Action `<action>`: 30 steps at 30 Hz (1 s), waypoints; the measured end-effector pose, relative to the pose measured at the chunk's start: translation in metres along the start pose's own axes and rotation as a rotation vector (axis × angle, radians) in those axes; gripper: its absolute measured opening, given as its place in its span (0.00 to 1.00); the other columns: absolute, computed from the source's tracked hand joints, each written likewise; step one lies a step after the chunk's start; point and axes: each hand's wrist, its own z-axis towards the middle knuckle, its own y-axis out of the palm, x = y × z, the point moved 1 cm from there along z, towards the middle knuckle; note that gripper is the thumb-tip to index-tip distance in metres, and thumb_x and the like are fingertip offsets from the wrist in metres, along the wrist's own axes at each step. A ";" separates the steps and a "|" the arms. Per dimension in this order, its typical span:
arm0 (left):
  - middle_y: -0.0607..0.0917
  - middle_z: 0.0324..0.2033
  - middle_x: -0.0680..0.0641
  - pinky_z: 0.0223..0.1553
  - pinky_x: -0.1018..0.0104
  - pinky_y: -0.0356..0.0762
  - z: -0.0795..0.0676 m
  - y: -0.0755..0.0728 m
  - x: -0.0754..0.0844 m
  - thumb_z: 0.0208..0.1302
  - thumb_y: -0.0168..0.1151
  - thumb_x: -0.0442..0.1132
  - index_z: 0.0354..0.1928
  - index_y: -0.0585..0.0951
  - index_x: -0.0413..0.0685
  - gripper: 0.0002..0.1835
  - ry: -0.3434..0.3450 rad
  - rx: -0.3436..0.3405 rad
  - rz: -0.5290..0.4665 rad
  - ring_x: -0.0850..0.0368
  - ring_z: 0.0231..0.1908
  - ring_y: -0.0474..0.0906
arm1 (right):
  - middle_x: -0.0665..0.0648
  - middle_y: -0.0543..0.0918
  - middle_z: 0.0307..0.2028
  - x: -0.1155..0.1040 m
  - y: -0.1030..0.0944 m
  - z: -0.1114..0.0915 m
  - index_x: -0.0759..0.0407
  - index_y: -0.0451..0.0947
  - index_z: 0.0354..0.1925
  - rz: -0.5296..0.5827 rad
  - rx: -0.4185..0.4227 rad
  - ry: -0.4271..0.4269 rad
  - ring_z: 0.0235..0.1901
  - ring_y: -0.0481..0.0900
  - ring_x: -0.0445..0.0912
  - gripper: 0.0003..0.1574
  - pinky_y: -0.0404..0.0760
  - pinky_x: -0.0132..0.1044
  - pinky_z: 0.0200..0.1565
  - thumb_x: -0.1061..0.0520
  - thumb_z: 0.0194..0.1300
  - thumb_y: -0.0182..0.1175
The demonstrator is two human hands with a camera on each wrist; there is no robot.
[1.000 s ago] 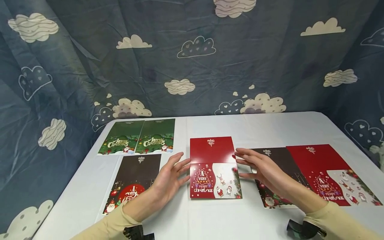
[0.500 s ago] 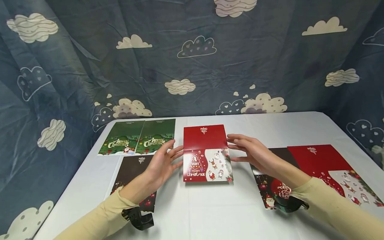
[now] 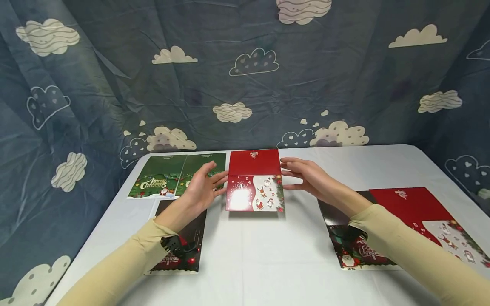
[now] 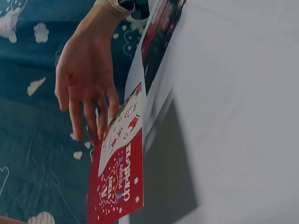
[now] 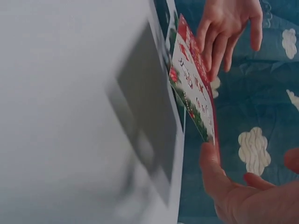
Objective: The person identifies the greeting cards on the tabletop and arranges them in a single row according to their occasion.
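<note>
A red Christmas card point(image 3: 254, 187), its lower half partly white with small festive figures, is carried between both hands above the far part of the white table. Fingertips of the left hand point(image 3: 201, 185) are at its left edge, fingers fairly straight. Opposite, the extended fingers of the right hand point(image 3: 310, 180) bear on the right edge. The right wrist view shows the card tilted, with a right fingertip point(image 5: 210, 151) at its corner and the left hand point(image 5: 229, 30) beyond. In the left wrist view, the card point(image 4: 119, 172) casts a shadow on the cloth, with the right hand point(image 4: 88, 79) across from it.
Two green Christmas cards point(image 3: 158, 176) lie side by side at the back left. A dark card point(image 3: 195, 238) lies below them, partly under the left forearm. At right lie another dark card point(image 3: 350, 255) and a red card point(image 3: 405, 204). A cloud-patterned curtain point(image 3: 252, 97) hangs behind the table.
Both hands have moved the red card away from the person and slightly left, from the middle of the table to beside the green cards. The other cards have stayed put.
</note>
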 end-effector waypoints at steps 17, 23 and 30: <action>0.54 0.74 0.36 0.70 0.48 0.54 0.053 -0.027 0.009 0.79 0.38 0.51 0.76 0.45 0.50 0.31 -0.087 0.061 0.082 0.42 0.72 0.51 | 0.67 0.58 0.72 -0.003 -0.007 0.061 0.67 0.49 0.75 0.052 -0.010 0.086 0.69 0.60 0.60 0.36 0.70 0.59 0.61 0.52 0.79 0.44; 0.56 0.73 0.36 0.69 0.47 0.55 0.065 -0.032 0.010 0.79 0.39 0.51 0.77 0.45 0.48 0.32 -0.125 0.094 0.073 0.42 0.72 0.53 | 0.67 0.59 0.72 0.001 -0.008 0.072 0.67 0.50 0.75 0.036 0.025 0.103 0.68 0.62 0.61 0.36 0.72 0.58 0.59 0.52 0.78 0.45; 0.56 0.73 0.35 0.69 0.48 0.56 0.075 -0.031 0.007 0.79 0.38 0.51 0.77 0.45 0.47 0.33 -0.140 0.107 0.108 0.41 0.72 0.52 | 0.70 0.59 0.71 0.007 -0.011 0.085 0.70 0.51 0.73 0.029 0.026 0.124 0.68 0.61 0.61 0.35 0.71 0.59 0.60 0.53 0.78 0.43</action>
